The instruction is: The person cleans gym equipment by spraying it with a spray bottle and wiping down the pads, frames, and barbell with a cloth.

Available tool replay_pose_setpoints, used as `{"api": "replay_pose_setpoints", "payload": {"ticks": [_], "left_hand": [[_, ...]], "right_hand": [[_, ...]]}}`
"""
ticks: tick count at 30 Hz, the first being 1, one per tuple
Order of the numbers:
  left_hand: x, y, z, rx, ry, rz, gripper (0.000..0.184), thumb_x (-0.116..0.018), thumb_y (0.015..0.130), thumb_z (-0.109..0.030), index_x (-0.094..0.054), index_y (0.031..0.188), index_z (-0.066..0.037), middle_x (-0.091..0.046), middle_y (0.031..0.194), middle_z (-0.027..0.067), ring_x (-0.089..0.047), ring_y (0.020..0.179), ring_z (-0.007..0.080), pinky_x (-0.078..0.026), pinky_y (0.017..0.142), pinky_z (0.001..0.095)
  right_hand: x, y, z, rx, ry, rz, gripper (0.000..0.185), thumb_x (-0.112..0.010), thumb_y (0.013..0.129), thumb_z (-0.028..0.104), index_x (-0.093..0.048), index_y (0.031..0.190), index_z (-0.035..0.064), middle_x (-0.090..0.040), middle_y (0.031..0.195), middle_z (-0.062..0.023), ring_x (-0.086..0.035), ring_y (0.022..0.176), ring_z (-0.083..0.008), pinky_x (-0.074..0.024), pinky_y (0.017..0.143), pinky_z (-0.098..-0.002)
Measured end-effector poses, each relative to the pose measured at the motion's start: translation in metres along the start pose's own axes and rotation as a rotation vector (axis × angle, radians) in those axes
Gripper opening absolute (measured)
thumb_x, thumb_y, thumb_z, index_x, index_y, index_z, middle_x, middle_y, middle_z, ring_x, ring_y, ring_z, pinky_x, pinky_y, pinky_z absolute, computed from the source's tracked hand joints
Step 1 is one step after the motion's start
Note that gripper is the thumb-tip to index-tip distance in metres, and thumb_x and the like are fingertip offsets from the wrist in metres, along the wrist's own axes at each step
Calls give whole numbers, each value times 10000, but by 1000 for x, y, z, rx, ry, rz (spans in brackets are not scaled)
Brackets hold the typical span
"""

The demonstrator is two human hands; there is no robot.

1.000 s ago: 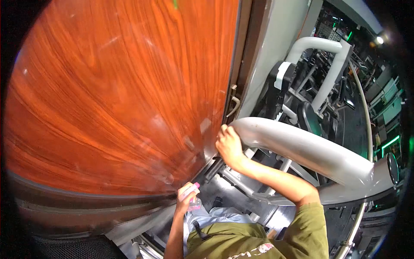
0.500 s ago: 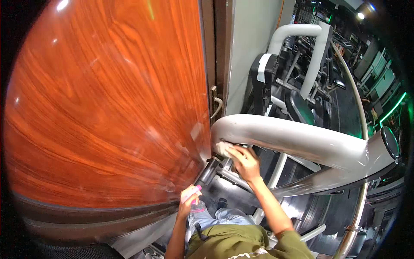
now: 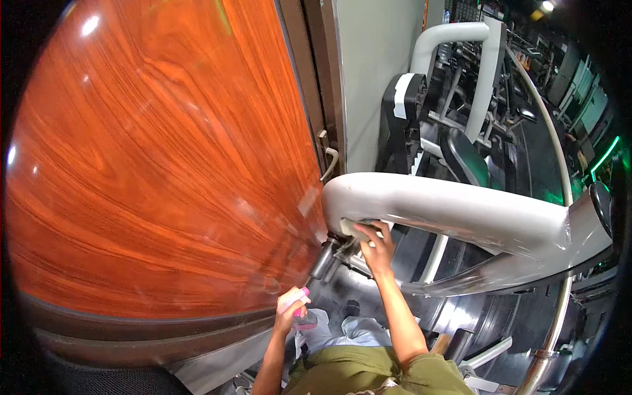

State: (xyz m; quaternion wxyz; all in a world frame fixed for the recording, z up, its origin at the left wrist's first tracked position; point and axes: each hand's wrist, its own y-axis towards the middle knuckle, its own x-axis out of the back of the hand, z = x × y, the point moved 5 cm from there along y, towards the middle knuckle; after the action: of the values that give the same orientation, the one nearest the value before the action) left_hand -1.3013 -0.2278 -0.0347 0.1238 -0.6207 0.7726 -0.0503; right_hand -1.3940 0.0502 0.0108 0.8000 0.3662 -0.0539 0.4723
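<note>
Head: spray bottle (image 3: 305, 321) in left hand (image 3: 285, 312)

The door (image 3: 164, 197) is brightly lit, its gloss broken by hard white glare spots at the upper left and by a faint green streak near the top. The tube (image 3: 441, 201) is washed pale along its upper side and is shaded more darkly beneath. The far right is sunk in gloom (only a small lamp (image 3: 547, 6) and a green strip (image 3: 604, 159) are picked out sharply). Straight edges are bowed by wide-angle distortion, and the corners are swallowed by black.
</note>
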Motion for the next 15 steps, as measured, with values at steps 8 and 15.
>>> {"api": "replay_pose_setpoints", "payload": {"ticks": [8, 15], "left_hand": [[-14, 0, -21, -38, -31, -1, 198, -556, 875, -181, -582, 860, 15, -599, 755, 102, -535, 530, 135, -469, 575, 296], [-21, 5, -51, -179, 10, -49, 125, -574, 880, -104, -594, 866, 18, -601, 780, 91, -546, 538, 137, -457, 567, 276]], "right_hand": [[-38, -24, -35, -201, 152, 128, 372, -709, 688, 18, -736, 1010, 202, -633, 1090, -62, -655, 977, -272, -553, 802, -360], [13, 9, 17, 75, 128, -215, 427, -696, 652, -44, -755, 1021, 163, -649, 1063, -66, -666, 941, -224, -549, 784, -335]]}}
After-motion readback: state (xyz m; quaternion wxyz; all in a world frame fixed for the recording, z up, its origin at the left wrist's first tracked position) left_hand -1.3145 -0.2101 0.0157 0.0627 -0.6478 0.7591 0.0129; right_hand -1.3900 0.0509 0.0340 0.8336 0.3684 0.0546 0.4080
